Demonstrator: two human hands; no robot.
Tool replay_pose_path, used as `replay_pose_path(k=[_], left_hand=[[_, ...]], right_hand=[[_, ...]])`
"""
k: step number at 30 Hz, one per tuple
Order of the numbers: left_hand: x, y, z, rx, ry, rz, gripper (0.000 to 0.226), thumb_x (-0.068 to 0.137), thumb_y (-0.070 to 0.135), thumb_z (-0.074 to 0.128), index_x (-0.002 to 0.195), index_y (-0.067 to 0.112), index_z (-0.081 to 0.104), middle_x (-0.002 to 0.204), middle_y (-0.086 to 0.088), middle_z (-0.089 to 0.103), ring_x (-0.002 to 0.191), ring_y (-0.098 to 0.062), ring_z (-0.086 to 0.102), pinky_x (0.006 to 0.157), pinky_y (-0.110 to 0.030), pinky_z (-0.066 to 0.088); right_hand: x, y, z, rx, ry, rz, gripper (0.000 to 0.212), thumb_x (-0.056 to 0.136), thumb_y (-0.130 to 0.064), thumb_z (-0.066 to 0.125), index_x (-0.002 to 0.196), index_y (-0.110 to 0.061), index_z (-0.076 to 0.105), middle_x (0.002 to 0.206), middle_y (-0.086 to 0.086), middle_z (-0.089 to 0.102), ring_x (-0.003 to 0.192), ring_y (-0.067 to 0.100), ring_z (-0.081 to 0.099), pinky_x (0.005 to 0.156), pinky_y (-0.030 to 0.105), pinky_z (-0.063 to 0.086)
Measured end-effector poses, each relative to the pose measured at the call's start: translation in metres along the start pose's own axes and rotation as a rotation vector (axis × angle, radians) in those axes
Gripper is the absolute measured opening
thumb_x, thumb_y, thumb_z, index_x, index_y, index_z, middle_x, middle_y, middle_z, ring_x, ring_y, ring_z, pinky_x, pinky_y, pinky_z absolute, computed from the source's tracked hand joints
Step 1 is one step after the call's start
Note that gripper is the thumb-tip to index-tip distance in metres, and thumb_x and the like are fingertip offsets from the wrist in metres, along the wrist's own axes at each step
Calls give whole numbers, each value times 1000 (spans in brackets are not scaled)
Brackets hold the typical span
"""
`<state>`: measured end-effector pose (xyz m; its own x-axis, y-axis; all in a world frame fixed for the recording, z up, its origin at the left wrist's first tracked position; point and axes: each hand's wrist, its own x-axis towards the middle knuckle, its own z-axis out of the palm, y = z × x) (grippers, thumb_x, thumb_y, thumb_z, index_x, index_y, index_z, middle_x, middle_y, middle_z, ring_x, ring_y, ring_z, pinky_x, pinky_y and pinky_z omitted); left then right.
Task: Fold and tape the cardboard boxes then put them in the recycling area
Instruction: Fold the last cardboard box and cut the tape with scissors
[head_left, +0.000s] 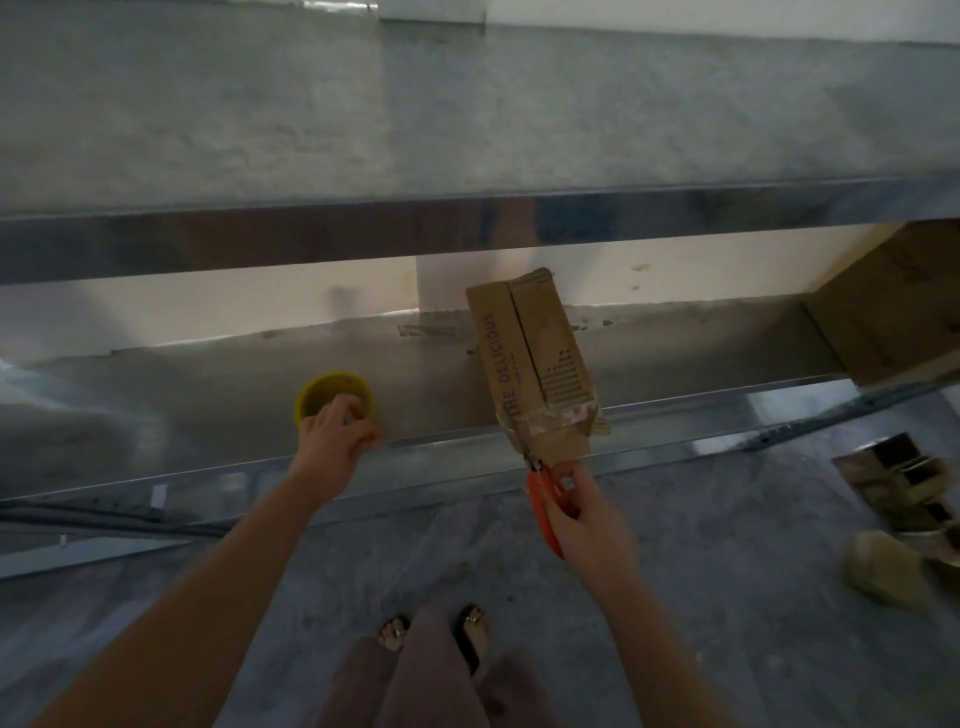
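The folded cardboard box (530, 358) carries the words "THE DELICIOUS" in dark capital letters running lengthwise along one panel. A smaller line beneath those words and a block of fine print on the neighbouring panel are too small to read. Dark printing on the larger box (893, 312) at the right is blurred and illegible.

A metal shelf (208, 395) stands on grey floor (727, 571), sandals (471, 636) below.

yellow tape roll (334, 396); orange scissors (543, 499); brown box (535, 358)
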<state>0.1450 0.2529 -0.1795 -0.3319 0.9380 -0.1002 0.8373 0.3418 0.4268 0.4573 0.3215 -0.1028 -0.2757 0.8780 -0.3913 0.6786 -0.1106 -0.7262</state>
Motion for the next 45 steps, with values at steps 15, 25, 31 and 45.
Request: replay_pose_path(k=[15,25,31,45], left_hand=[[1,5,-13,267,-271,-13,99,67,83,49,150,40,17,144,-4,32,130,-30,35,106,-43,25],[2,100,-39,-167,-53,333,82,86,72,40,152,28,22,159,7,17,148,-10,0,120,-34,7],[16,137,-33,-29,-254,448,95,80,75,44,153,31,2,156,19,-16,141,2,-21,120,-34,-6],[54,162,-17,8,-299,497,117,59,90,51,152,39,1,154,27,-15,141,3,-20,118,-35,-7]], right_hand=[[-7,-6,-3,36,-49,33,29,89,-62,53,106,-39,56,77,-10,68,77,11,66,78,35,53],[-13,-1,-5,64,-18,38,28,84,-69,56,102,-48,54,79,-17,71,75,1,67,74,25,52],[-15,0,-13,152,-45,22,17,85,-63,61,92,-48,56,69,-21,68,60,-5,63,53,8,41],[-11,29,-17,-265,-19,-16,42,86,-67,48,119,-44,37,111,-7,63,106,20,62,89,35,45]])
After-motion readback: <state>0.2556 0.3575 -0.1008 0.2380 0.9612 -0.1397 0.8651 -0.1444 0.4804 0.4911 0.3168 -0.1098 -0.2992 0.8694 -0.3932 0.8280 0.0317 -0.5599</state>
